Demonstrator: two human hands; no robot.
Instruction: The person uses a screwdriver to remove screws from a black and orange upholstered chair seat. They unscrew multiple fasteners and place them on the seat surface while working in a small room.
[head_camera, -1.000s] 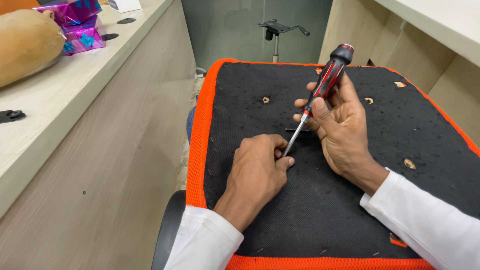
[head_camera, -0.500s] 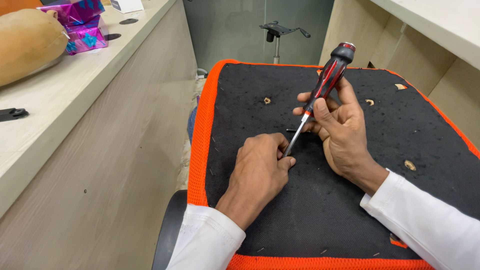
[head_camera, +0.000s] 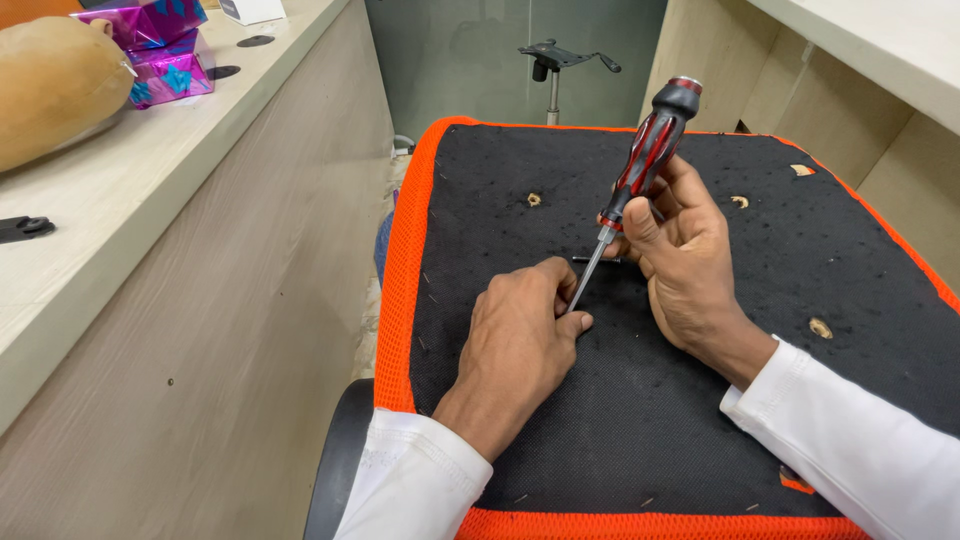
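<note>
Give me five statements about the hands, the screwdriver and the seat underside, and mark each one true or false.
1. The right hand grips a red and black screwdriver. True.
2. The left hand lies flat and far from the screwdriver tip. False: its fingers pinch at the tip.
3. The black seat underside has an orange edge. True.
4. The screwdriver lies flat on the fabric. False: it is held tilted, tip down.
5. Both arms wear white sleeves. True.

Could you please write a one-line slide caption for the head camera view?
Right hand holds a red-and-black screwdriver, left hand steadying its tip on an upturned black seat base.
</note>
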